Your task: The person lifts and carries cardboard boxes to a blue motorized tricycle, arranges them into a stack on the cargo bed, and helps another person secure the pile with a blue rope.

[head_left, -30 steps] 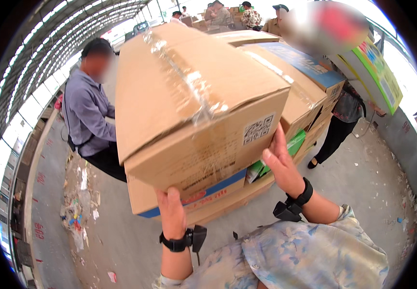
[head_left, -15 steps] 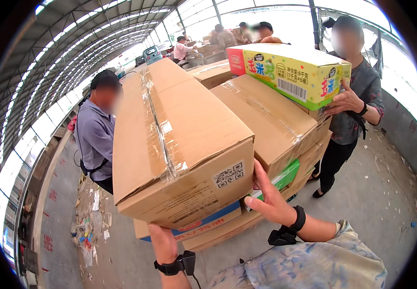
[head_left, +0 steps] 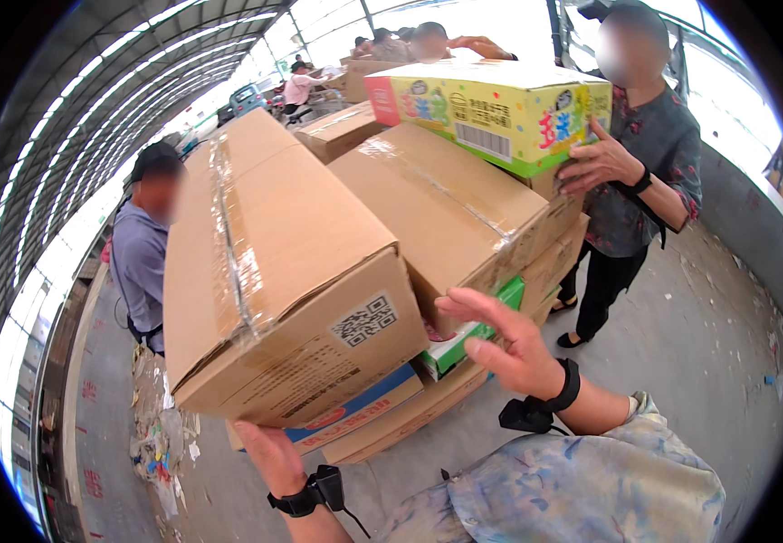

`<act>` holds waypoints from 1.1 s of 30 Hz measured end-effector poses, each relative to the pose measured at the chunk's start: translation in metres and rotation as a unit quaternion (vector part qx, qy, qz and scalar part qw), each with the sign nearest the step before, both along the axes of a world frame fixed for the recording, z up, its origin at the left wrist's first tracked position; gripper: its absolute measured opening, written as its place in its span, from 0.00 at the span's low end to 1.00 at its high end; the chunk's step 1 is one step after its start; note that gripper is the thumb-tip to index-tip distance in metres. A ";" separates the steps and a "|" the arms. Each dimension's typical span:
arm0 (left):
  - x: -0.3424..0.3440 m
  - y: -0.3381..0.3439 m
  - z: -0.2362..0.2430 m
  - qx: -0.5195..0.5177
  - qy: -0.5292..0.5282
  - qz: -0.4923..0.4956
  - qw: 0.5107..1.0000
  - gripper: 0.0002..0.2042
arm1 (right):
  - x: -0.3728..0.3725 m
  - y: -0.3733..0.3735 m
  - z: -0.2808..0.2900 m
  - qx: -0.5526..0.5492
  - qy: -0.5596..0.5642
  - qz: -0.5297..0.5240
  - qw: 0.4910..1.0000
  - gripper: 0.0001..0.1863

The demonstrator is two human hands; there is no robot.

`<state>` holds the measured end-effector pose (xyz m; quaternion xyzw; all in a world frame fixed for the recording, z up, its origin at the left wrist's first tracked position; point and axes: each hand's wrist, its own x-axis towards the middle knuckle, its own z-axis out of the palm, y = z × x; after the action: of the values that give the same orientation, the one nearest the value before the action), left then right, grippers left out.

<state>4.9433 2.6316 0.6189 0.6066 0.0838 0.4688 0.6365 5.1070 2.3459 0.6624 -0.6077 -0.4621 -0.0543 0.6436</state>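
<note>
- Brown carton [head_left: 292, 262] lies tilted in view above a blue-striped box [head_left: 369, 412], to the left of a second carton [head_left: 437, 199].
- Left hand [head_left: 274, 457] touches its lower front edge; the fingers are partly hidden, so I cannot tell whether they grip.
- Right hand [head_left: 523, 357] holds nothing, its fingers spread, near a green box [head_left: 453, 351].
- Co-worker's hand [head_left: 604, 163] touches the yellow box [head_left: 491, 109].
</note>
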 end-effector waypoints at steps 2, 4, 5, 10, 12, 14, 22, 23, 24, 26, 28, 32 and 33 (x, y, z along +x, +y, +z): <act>0.000 -0.001 -0.001 -0.017 -0.006 0.000 1.000 0.33 | 0.008 -0.013 -0.004 0.034 0.030 -0.023 0.999 0.24; 0.002 -0.001 -0.002 -0.030 -0.014 -0.004 0.999 0.32 | 0.016 -0.024 -0.004 0.070 0.070 -0.049 0.994 0.21; 0.003 0.001 -0.003 -0.033 -0.020 -0.007 0.999 0.31 | 0.020 -0.029 -0.004 0.087 0.081 -0.055 0.991 0.21; 0.007 -0.002 -0.004 -0.047 -0.038 0.007 0.998 0.30 | 0.039 -0.046 -0.002 0.117 0.065 -0.112 0.985 0.20; 0.007 -0.004 -0.010 -0.047 -0.037 0.025 0.998 0.31 | 0.048 -0.045 -0.003 0.092 0.050 -0.128 0.986 0.21; 0.005 0.012 -0.027 -0.064 -0.009 0.016 0.998 0.30 | 0.057 -0.042 -0.006 0.048 0.047 -0.117 0.991 0.21; -0.001 0.005 -0.008 0.008 -0.019 0.089 0.996 0.32 | 0.060 -0.045 -0.010 0.095 0.066 -0.120 0.986 0.19; -0.004 0.007 -0.006 0.018 -0.019 0.095 0.995 0.32 | 0.064 -0.045 -0.009 0.103 0.048 -0.121 0.986 0.19; -0.007 0.009 -0.003 0.009 0.005 0.141 0.990 0.32 | 0.067 -0.045 -0.006 0.111 0.030 -0.123 0.986 0.19; -0.014 0.009 0.004 -0.016 0.070 0.213 0.974 0.33 | 0.061 -0.045 -0.005 0.114 0.008 -0.137 0.984 0.20; -0.031 0.028 -0.002 -0.013 0.081 0.235 0.969 0.32 | 0.056 -0.039 0.004 0.091 -0.018 -0.136 0.986 0.20; -0.058 0.058 -0.015 -0.050 0.119 0.282 0.951 0.31 | 0.038 -0.025 0.025 0.051 -0.102 -0.178 0.977 0.20; -0.065 0.069 -0.021 -0.053 0.131 0.275 0.951 0.30 | 0.032 -0.020 0.031 0.041 -0.132 -0.193 0.972 0.20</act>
<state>4.8782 2.7002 0.5978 0.5817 0.3547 0.5368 0.4976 5.1393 2.3255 0.6938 -0.6456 -0.4145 -0.2758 0.5790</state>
